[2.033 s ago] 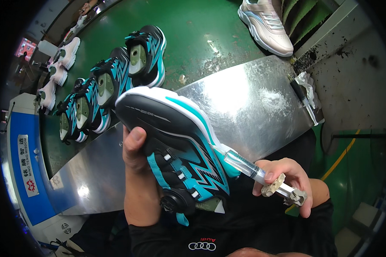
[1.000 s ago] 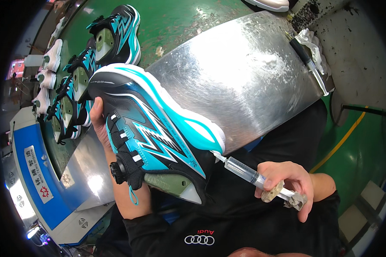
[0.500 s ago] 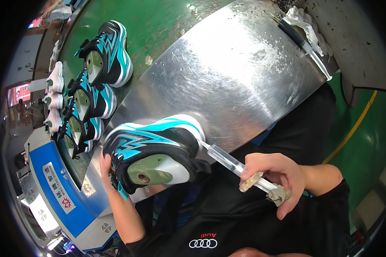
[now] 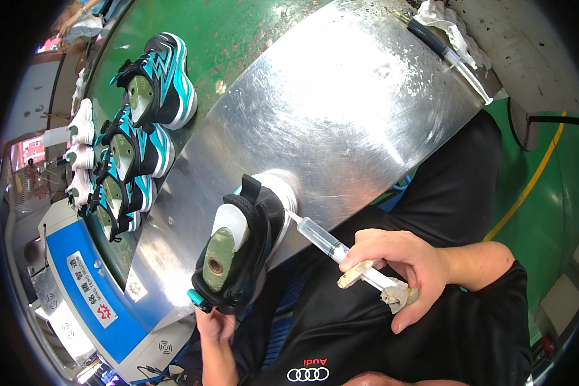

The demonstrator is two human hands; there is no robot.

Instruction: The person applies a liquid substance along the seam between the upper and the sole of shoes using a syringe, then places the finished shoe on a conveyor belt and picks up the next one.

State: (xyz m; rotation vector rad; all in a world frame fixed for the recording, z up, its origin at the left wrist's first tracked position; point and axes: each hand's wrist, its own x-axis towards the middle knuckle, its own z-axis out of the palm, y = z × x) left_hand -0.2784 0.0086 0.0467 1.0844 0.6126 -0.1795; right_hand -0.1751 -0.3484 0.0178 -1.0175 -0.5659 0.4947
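A black sneaker (image 4: 258,241) with turquoise trim and a white sole stands tilted over the near edge of the metal table, its toe end towards me. A green and white shoe last (image 4: 220,257) fills its opening. My left hand (image 4: 216,324) grips the shoe from below at the toe end, with most fingers hidden behind it. Closed around a clear syringe (image 4: 320,239), my right hand (image 4: 402,260) has its thumb side at the barrel and the plunger end within the palm. The syringe's tip meets the white sole edge at the heel. Crusty dried material coats its flange and plunger.
Several matching sneakers (image 4: 164,83) stand in a row on the green surface at left, with pale shoes (image 4: 82,122) beyond. A blue and white machine (image 4: 96,283) borders the metal table (image 4: 302,122). A black-barrelled syringe (image 4: 428,38) and crumpled white tissue (image 4: 453,29) lie far right.
The sneaker has turned, its toe end swinging from the left towards me. My left hand has come nearer with it. My right hand and the syringe have shifted slightly left, tip still at the sole.
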